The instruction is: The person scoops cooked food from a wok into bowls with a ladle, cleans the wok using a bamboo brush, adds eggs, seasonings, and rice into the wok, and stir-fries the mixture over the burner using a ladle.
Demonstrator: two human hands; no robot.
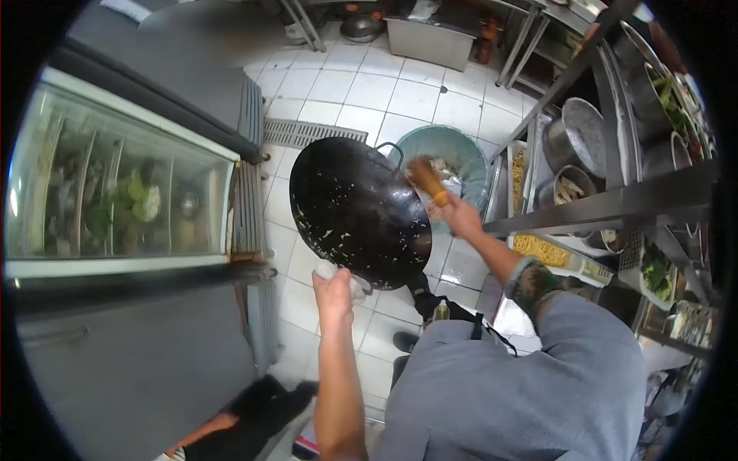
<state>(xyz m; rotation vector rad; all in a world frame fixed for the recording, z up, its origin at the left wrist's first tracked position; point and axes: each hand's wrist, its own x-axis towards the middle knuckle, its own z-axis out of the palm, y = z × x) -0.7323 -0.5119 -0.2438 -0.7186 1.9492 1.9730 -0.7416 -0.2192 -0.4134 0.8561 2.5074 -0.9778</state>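
Observation:
A large black wok [357, 203], speckled with small white and green food scraps, is held tilted in front of me. My left hand [334, 293] is closed round its near rim, with a folded white cloth [358, 287] between. In my right hand [463, 218] is a brush [425, 178] with a yellow-orange handle and brown bristles, smeared by motion. The brush is at the wok's right edge, above a green waste bin [478, 157] that holds scraps. Whether its bristles touch the wok, I cannot tell.
Steel shelving [600, 207] on the right holds pots, noodles and vegetables. A glass-fronted fridge [123, 184] stands on the left. White tiles [354, 88] and a drain grate [307, 134] lie beyond the wok. Another person's arm [204, 434] is at lower left.

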